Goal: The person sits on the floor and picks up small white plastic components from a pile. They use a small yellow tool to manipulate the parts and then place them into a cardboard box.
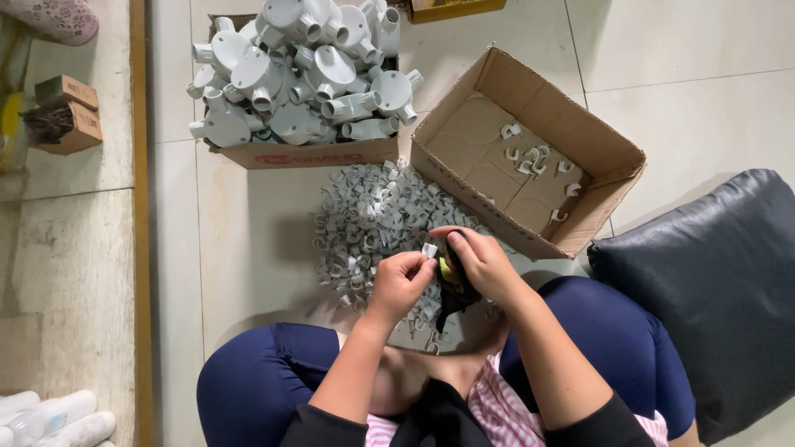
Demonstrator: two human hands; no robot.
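Note:
Sitting cross-legged on a tiled floor, I look down at a heap of small white plastic clips (368, 219) in front of my knees. My left hand (399, 281) pinches one white clip (429, 249) between thumb and fingers. My right hand (482, 261) grips a dark tool with a yellow part (452, 281), pressed close against that clip. The two hands touch above the near edge of the heap.
An open cardboard box (613, 178) to the right holds several clips. A second box (315, 153) behind the heap is piled with grey round junction fittings. A black cushion (720, 290) lies at my right. Small cardboard boxes (66, 116) sit far left.

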